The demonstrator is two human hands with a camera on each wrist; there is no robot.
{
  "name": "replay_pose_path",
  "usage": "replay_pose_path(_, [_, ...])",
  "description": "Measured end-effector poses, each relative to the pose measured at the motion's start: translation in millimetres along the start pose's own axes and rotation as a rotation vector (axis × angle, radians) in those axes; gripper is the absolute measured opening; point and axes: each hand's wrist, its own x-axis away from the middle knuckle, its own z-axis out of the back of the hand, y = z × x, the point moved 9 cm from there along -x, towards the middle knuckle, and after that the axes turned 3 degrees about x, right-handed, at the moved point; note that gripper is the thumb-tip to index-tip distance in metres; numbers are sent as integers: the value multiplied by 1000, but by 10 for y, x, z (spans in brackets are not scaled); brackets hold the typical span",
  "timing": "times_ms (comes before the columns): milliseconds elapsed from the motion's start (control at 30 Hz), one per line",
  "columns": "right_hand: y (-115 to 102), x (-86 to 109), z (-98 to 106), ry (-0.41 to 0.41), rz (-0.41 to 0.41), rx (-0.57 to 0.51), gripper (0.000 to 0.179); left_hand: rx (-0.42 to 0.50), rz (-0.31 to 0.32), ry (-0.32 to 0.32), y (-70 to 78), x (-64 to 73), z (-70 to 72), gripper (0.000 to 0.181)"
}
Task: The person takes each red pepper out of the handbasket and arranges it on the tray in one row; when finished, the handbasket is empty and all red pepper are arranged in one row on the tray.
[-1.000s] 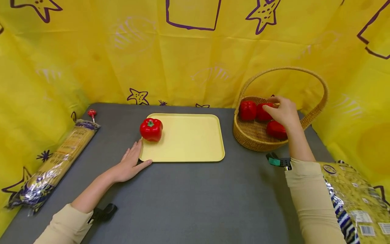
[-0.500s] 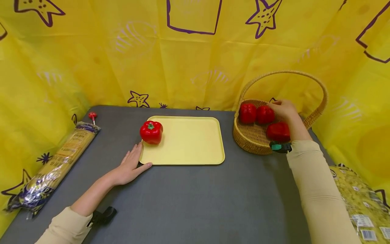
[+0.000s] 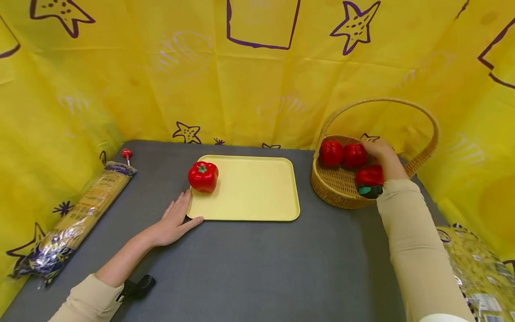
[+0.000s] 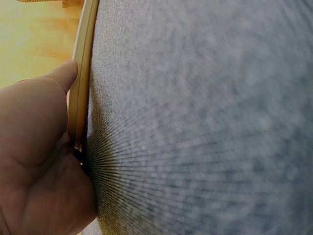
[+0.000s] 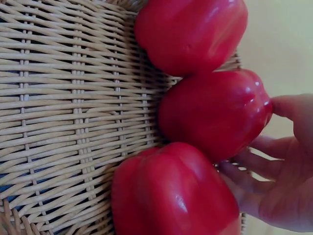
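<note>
The right grip (image 3: 378, 149), fingers apart, now reaches farther into the wicker basket (image 3: 334, 197), touching the middle red bell pepper (image 5: 212, 115), still unlifted

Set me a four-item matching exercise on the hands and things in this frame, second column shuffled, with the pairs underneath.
Column one:
1. Left hand
2. Right hand
3. Lone pepper outside the basket
4. Lollipop

Column two:
A. Just past the far end of the long packet
B. Red with a green stem
C. Thumb against the tray, at its near left corner
D. Thumb against the middle pepper in the basket

Pairs: 1-C, 2-D, 3-B, 4-A
</note>
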Motion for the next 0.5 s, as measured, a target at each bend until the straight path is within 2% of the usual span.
replay_pose_path(100, [53, -22, -38, -41, -20, -83, 59, 5, -9, 4, 43, 6, 8, 93])
replay_pose_path(200, [77, -28, -56, -73, -29, -99, 53, -2, -9, -1, 74, 8, 17, 92])
replay_pose_path(333, [85, -18, -109, -134, -46, -69, 57, -16, 6, -13, 73, 14, 23, 92])
replay_pose_path(500, [60, 1, -175, -198, -42, 18, 66, -21, 13, -14, 65, 15, 24, 93])
